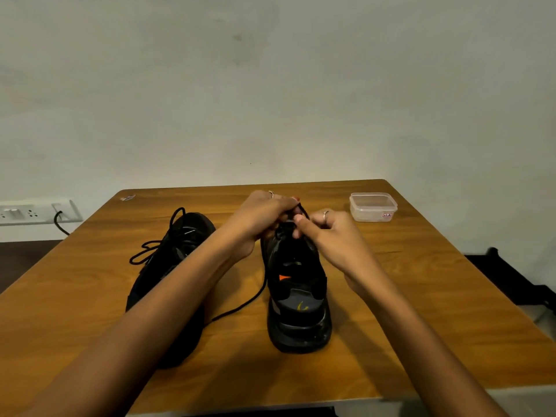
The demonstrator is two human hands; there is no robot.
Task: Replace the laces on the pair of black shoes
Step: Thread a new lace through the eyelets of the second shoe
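Table [391,296] — wood, two black shoes [296,296] | wall [270,85] — pale

Shoe toe [296,227] hidden behind both hands [264,215].

Table [391,311]: open wood along near edge and right side. Far right corner: plastic container [373,206]. Two black shoes [298,296] block the centre and left; loose lace [240,308] crosses the gap between them.
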